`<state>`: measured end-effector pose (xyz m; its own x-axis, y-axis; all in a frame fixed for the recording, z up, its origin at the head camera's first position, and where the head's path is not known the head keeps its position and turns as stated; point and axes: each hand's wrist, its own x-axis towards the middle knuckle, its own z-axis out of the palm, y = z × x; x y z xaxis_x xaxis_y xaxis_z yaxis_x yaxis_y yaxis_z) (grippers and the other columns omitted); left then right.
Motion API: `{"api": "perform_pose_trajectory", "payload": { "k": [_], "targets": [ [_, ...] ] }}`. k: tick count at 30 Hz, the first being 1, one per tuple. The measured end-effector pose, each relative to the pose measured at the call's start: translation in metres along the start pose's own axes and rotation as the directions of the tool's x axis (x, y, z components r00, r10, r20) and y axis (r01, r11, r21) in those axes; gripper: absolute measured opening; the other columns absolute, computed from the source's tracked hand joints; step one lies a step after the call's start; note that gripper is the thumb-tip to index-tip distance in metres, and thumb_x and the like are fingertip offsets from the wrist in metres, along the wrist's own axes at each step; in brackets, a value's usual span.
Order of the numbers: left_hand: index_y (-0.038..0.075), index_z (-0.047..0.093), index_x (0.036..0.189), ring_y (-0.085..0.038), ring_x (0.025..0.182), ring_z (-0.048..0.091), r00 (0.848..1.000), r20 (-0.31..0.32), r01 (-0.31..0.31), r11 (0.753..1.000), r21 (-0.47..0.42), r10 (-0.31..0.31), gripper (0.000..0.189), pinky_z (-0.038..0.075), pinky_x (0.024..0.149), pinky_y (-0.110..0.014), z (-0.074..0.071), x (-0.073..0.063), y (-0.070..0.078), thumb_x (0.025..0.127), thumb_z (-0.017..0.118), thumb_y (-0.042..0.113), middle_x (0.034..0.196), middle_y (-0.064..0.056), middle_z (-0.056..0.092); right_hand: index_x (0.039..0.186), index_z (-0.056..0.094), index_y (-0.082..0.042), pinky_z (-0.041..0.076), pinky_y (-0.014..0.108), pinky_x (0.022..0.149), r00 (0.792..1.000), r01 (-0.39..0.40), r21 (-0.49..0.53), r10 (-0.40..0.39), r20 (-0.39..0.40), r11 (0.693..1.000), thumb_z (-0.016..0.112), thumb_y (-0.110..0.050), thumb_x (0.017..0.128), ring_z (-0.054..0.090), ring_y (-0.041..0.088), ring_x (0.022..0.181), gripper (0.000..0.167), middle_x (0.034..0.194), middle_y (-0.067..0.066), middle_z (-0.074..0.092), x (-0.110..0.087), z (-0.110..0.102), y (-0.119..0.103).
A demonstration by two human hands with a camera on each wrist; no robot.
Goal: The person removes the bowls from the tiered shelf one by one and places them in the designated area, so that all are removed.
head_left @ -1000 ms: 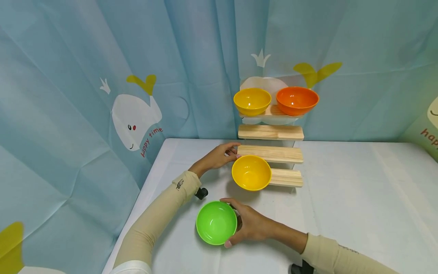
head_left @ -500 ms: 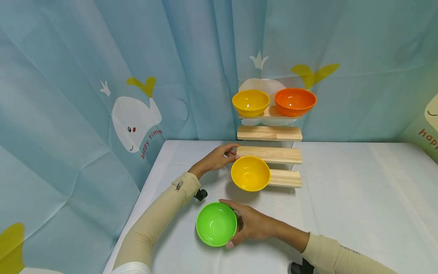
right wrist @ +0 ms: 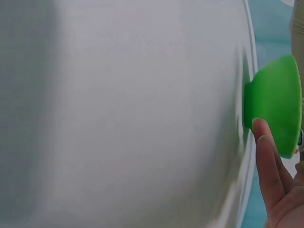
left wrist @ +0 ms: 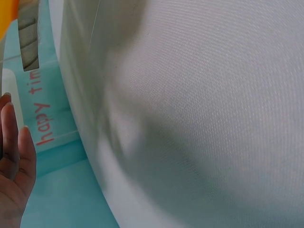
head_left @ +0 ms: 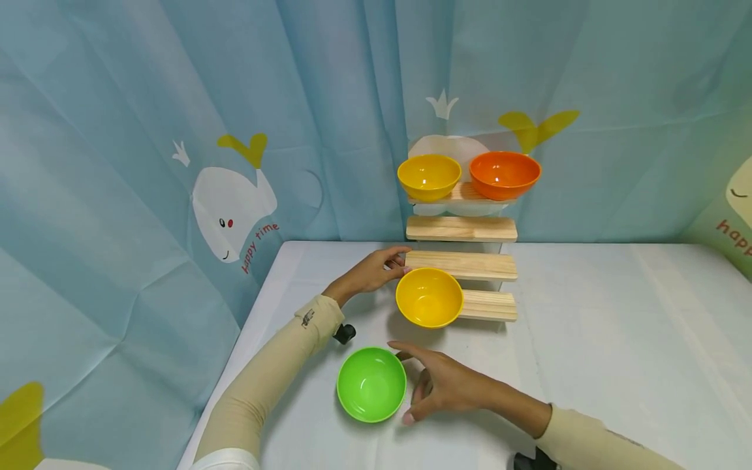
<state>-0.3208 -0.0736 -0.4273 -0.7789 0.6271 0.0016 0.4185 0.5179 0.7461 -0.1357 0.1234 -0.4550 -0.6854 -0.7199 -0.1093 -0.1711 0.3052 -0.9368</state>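
On the white table, a green bowl (head_left: 371,385) sits upright. My right hand (head_left: 449,385) is just to its right, thumb and fingers spread apart with a gap between them and the rim. In the right wrist view, the fingertips overlap the foot of the green bowl (right wrist: 275,104). My left hand (head_left: 374,269) reaches to the left end of a wooden plank (head_left: 461,266), its thumb tip close to the rim of a yellow bowl (head_left: 429,298). That bowl stands at the left of the lowest plank (head_left: 487,306). Relaxed fingers of the left hand (left wrist: 16,156) show in the left wrist view.
A stepped shelf rises at the back of the table, against a blue curtain (head_left: 329,78). Its top plank carries another yellow bowl (head_left: 429,177) and an orange bowl (head_left: 505,175) side by side. A further plank (head_left: 461,229) lies between top and middle.
My right hand has let go of the green bowl and drawn slightly to the right, its thumb and fingers off the rim. The left hand and the bowls stay in place.
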Motion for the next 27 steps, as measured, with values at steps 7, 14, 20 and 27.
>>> {"api": "perform_pose_trajectory", "payload": {
  "k": [7,14,20,27],
  "targets": [
    [0.012,0.043,0.153,-0.021,0.111,0.060,1.000,0.001,0.001,1.000,0.002,-0.001,0.053,0.052,0.090,-0.031,0.000,0.001,-0.001,0.104,0.057,0.030,0.123,-0.010,0.064,0.154,0.037,-0.016,0.057,0.029,0.074,1.000,0.004,-0.087,-0.004,-0.004,0.996,0.092,-0.031,0.073,0.068,0.016,0.080,0.099,0.150,0.015,0.048,-0.023,-0.011,-0.004],
    [0.011,0.044,0.152,-0.022,0.111,0.061,1.000,-0.003,0.007,1.000,0.000,-0.007,0.053,0.052,0.091,-0.031,-0.001,0.000,0.001,0.104,0.058,0.029,0.123,-0.011,0.065,0.152,0.039,-0.021,0.058,0.031,0.074,0.996,0.091,-0.114,-0.088,0.032,0.989,0.090,-0.035,0.075,0.070,0.017,0.083,0.093,0.147,0.016,0.049,-0.043,-0.025,-0.001],
    [0.011,0.044,0.152,-0.022,0.112,0.061,1.000,0.000,0.006,1.000,0.008,-0.006,0.053,0.052,0.091,-0.031,-0.001,0.001,0.001,0.104,0.058,0.028,0.124,-0.011,0.065,0.150,0.039,-0.024,0.057,0.031,0.074,0.989,0.147,-0.136,-0.144,0.028,0.980,0.088,-0.031,0.079,0.070,0.018,0.085,0.087,0.144,0.015,0.052,-0.058,-0.036,0.001],
    [0.011,0.044,0.152,-0.022,0.111,0.060,1.000,-0.002,0.016,1.000,0.011,-0.016,0.053,0.052,0.090,-0.031,0.000,0.000,0.002,0.104,0.059,0.028,0.123,-0.011,0.064,0.149,0.041,-0.021,0.056,0.030,0.075,0.972,0.216,-0.194,-0.229,-0.047,0.957,0.083,-0.025,0.086,0.069,0.013,0.082,0.076,0.140,0.014,0.054,-0.070,-0.046,0.002]
  ]
}}
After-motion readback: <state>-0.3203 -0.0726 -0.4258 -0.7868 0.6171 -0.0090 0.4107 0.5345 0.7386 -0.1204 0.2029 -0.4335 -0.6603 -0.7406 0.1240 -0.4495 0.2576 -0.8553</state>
